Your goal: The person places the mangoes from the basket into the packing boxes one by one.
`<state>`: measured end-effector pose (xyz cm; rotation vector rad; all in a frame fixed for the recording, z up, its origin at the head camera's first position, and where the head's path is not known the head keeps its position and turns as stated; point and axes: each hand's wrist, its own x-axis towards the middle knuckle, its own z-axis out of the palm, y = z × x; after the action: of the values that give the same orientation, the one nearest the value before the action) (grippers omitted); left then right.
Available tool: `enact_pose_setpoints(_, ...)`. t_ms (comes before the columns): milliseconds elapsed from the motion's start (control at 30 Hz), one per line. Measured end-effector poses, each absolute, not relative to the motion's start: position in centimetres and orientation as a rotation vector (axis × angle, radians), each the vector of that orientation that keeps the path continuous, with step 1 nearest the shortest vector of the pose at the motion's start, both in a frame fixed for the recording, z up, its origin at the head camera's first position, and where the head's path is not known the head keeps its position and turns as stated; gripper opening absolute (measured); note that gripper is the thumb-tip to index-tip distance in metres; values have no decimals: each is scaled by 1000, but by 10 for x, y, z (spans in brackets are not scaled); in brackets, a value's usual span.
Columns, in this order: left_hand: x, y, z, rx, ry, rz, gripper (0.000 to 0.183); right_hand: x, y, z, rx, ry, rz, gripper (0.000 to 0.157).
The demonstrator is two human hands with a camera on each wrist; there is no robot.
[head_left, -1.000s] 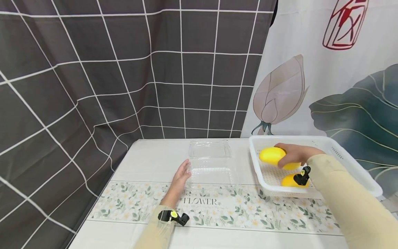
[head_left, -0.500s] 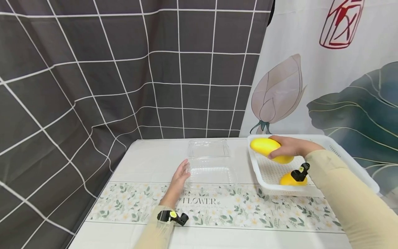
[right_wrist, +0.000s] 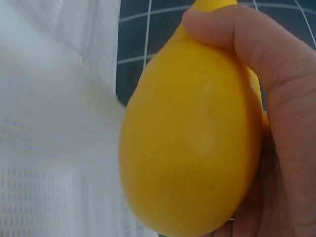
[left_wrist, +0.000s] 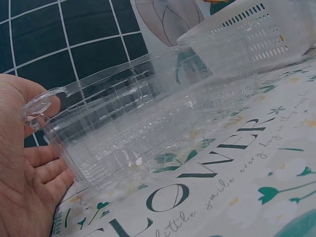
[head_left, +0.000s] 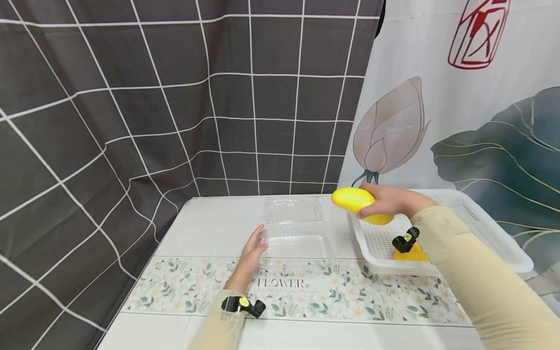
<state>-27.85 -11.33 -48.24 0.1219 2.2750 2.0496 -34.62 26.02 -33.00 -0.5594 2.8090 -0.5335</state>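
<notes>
Yellow mango (head_left: 352,198), one: in your right hand (head_left: 387,200), raised above the left edge of the basket. Long axis slanted across your front, left end higher, right end dipping beneath the palm; free end projecting leftward out of your grip.

Clear plastic tray (head_left: 297,240), one: left of the mango and lower, between your hands, resting on the table (head_left: 218,218). Open upward; long side running left to right. The mango stands apart from it. Your right hand is the nearer to the mango; your left is the nearer to the tray.

Clear plastic lid (head_left: 293,211): just beyond the tray as you face it; whether hinged to it, cannot tell.

Right hand: thumb and fingers wrapped round the mango, grasp firm in appearance.

Left hand (head_left: 253,248): at the tray's left end, thumb at the rim corner, fingers loosely bent against the wall below; a light hold, by judgement.

White perforated basket (head_left: 385,266): beneath your right hand and forearm, extending to their right. Contents: second yellow fruit (head_left: 410,253), near and below your right wrist, partly hidden by the black wrist camera (head_left: 407,238).

Printed floral band (head_left: 280,283): on your side of the tray, lettered "FLOWER".
</notes>
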Motion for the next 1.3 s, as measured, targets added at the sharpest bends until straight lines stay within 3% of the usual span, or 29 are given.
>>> enact_pose_setpoints(433, -285, -114, -493, 84, 2242, 2095, 56, -344, 208, -329, -592, 2867, -447, 64)
enact_pose_setpoints(600, -292, -115, -509, 75, 2296, 2094, 56, -344, 190, -336, -588, 2841, -496, 63)
enact_pose_setpoints(1300, -291, -112, -508, 103, 2389, 2036, 56, -337, 147, -375, -545, 2835, -509, 64)
